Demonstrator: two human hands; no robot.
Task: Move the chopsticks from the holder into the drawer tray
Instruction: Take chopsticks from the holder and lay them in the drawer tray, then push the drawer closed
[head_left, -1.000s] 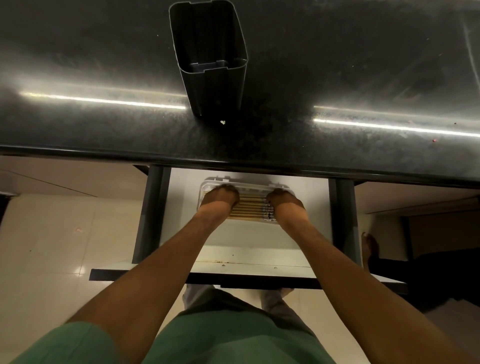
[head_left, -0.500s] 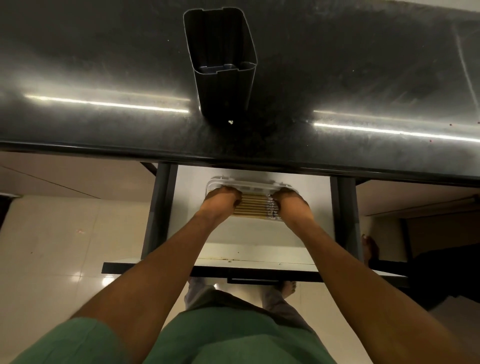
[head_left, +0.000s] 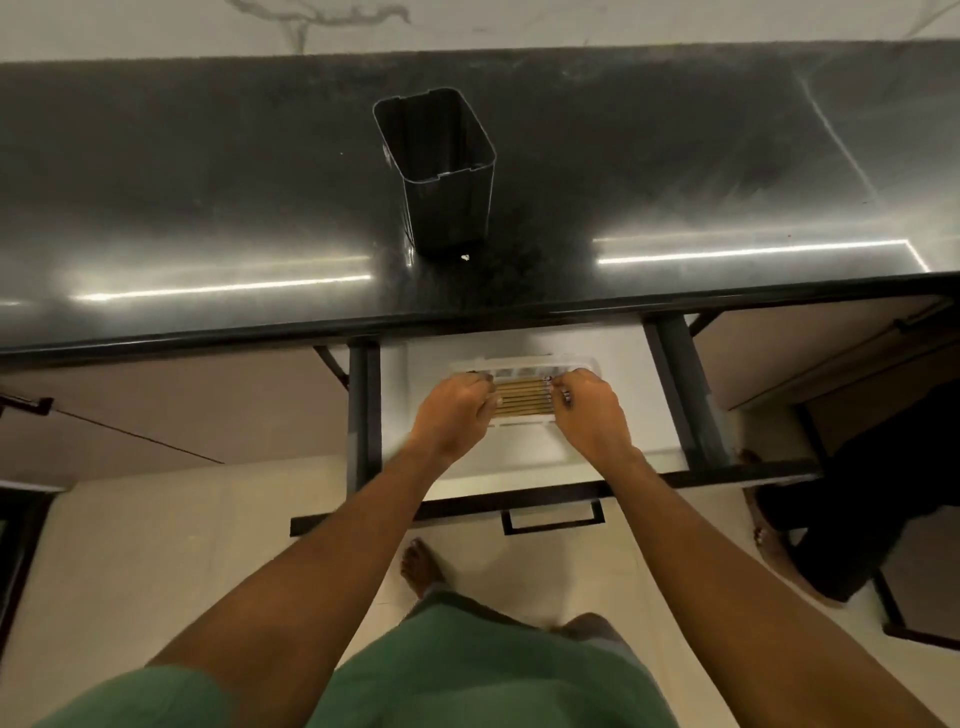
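A bundle of light wooden chopsticks (head_left: 522, 399) lies side by side in a white drawer tray (head_left: 524, 362) inside the open drawer (head_left: 639, 395). My left hand (head_left: 457, 413) has its fingers curled round the chopsticks' left ends. My right hand (head_left: 592, 413) grips their right ends, which are dark-tipped. Both ends are hidden under my fingers. On the black counter behind the drawer stands the dark, square holder (head_left: 436, 171), and nothing shows inside it.
The black countertop (head_left: 208, 208) overhangs the back of the drawer. At the drawer's front is a dark handle (head_left: 553, 519), close to my legs. Grey drawer rails (head_left: 363, 405) run along both sides. A dark chair-like shape (head_left: 857, 519) stands on the floor at the right.
The view has pulled back and up, so more of the counter and the wall shows. Both hands stay at the ends of the chopsticks in the tray, fingers more curled.
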